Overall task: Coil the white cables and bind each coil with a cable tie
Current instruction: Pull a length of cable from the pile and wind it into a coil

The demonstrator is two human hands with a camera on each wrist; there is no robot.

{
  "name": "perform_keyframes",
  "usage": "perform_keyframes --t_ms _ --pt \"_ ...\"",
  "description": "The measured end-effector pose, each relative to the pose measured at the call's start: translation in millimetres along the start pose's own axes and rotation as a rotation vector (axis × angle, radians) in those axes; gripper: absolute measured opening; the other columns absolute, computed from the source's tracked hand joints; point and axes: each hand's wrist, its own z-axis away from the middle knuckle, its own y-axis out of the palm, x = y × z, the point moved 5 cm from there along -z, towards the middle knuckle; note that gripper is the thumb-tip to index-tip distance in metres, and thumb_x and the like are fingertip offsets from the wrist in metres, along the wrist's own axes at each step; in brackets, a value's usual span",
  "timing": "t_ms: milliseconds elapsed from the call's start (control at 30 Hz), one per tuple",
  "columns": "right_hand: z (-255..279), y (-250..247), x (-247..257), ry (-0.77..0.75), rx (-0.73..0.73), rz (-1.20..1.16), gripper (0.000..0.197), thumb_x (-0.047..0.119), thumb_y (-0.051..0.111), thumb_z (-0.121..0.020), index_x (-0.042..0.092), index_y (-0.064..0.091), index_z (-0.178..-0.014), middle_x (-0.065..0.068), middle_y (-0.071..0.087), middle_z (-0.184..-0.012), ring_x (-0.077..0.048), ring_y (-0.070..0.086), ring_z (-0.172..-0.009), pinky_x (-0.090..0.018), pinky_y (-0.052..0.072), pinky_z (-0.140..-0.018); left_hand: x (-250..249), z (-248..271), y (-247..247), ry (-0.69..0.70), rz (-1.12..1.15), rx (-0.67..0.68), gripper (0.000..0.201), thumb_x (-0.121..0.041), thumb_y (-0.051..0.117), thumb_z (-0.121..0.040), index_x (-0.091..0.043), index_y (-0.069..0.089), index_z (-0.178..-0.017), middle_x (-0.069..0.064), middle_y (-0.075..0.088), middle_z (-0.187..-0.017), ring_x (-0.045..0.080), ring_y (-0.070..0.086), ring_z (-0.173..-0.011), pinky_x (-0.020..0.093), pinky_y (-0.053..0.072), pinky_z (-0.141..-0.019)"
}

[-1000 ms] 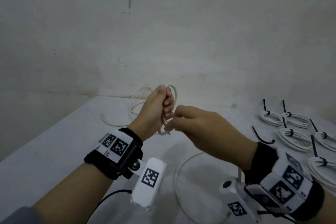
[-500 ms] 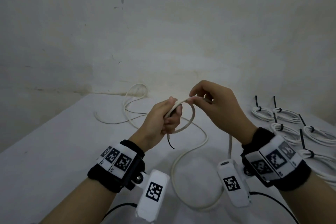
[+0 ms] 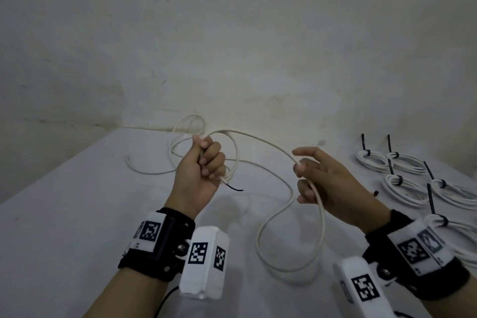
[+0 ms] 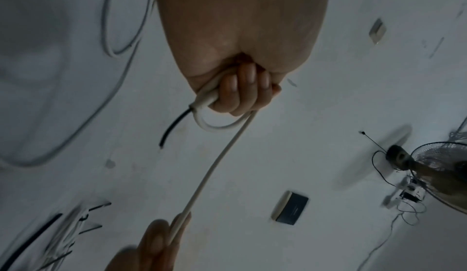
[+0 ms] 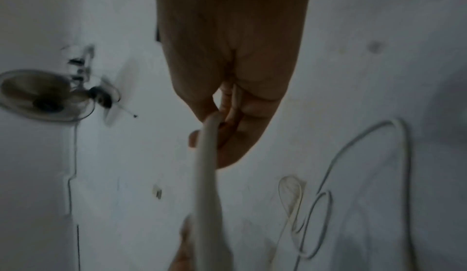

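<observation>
My left hand (image 3: 206, 162) is raised over the white table (image 3: 64, 214), fingers curled round a small loop of the white cable (image 3: 260, 141). The cable's end with a short black wire (image 3: 235, 188) sticks out under the fist; the left wrist view shows the left hand (image 4: 242, 87) gripping the cable (image 4: 217, 161). From there the cable arcs right to my right hand (image 3: 309, 178), whose fingers curl loosely round it. In the right wrist view the right hand (image 5: 227, 115) holds the cable (image 5: 207, 165). Below it the cable hangs in a large loop on the table.
Several coiled white cables (image 3: 402, 183) bound with black ties (image 3: 364, 146) lie at the table's right side. More loose white cable (image 3: 154, 170) lies at the far edge by the wall (image 3: 232, 46). A fan (image 4: 434, 167) shows in the wrist views.
My right hand has slid away from the left, rightward and down along the cable, drawing out a long arc. The left hand rose slightly and keeps its loop.
</observation>
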Motion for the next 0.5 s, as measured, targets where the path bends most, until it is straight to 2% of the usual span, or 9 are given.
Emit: perform_keyframes --t_ms 67,167,233,300,367,433,500 --pt "1 -3 -6 0.048 0.012 0.062 0.022 -0.001 0.051 -0.092 0.008 0.053 -0.112 -0.006 0.049 -0.077 -0.013 0.038 -0.040 -0.026 0.045 -0.044 -1 -2 -12 0.026 0.028 -0.010 0.050 -0.038 0.027 -0.100 -0.019 0.049 -0.058 -0.008 0.030 -0.047 0.003 0.026 -0.034 0.014 0.023 -0.034" --pt "0 -7 -9 0.028 0.024 0.454 0.026 -0.001 0.053 -0.093 0.015 0.057 -0.113 -0.005 0.052 -0.087 -0.013 0.041 -0.044 -0.029 0.045 -0.046 -5 -4 -26 0.042 0.061 -0.021 0.054 -0.039 0.028 -0.099 -0.019 0.052 -0.055 -0.008 0.031 -0.048 0.003 0.029 -0.035 0.014 0.024 -0.036" --pt "2 -4 -12 0.012 0.144 0.785 0.043 0.002 0.052 -0.094 0.032 0.054 -0.125 0.000 0.053 -0.098 -0.007 0.048 -0.050 -0.025 0.050 -0.053 -9 -5 -31 0.046 0.079 -0.032 0.052 -0.040 0.029 -0.098 -0.019 0.052 -0.056 -0.008 0.031 -0.048 0.004 0.029 -0.035 0.013 0.025 -0.036" --pt "6 6 -20 0.001 0.355 1.077 0.059 0.004 0.047 -0.097 0.043 0.037 -0.139 0.007 0.049 -0.106 0.001 0.053 -0.061 -0.016 0.049 -0.060 -12 -6 -34 0.057 0.079 -0.049 0.049 -0.040 0.030 -0.097 -0.019 0.051 -0.057 -0.008 0.031 -0.048 0.004 0.028 -0.035 0.014 0.025 -0.036" --pt "9 18 -28 -0.083 0.477 1.382 0.061 0.004 0.043 -0.099 0.041 0.026 -0.146 0.014 0.045 -0.109 0.006 0.050 -0.077 -0.012 0.044 -0.072 -11 -7 -35 0.059 0.052 -0.071 0.047 -0.040 0.030 -0.098 -0.019 0.049 -0.060 -0.008 0.030 -0.048 0.003 0.028 -0.035 0.014 0.025 -0.036" --pt "10 36 -27 -0.248 0.481 1.546 0.061 -0.002 0.041 -0.097 0.035 0.035 -0.144 0.012 0.049 -0.112 0.002 0.050 -0.092 -0.015 0.042 -0.081 -4 -6 -34 0.044 -0.003 -0.086 0.044 -0.040 0.026 -0.100 -0.018 0.043 -0.066 -0.008 0.030 -0.048 0.003 0.027 -0.035 0.014 0.025 -0.036" --pt "13 56 -25 -0.375 0.496 1.558 0.061 -0.009 0.042 -0.092 0.031 0.046 -0.138 0.011 0.055 -0.116 -0.004 0.055 -0.100 -0.021 0.045 -0.081 6 -5 -30 0.021 -0.073 -0.088 0.042 -0.041 0.023 -0.101 -0.018 0.038 -0.069 -0.008 0.030 -0.048 0.003 0.027 -0.036 0.014 0.026 -0.036"
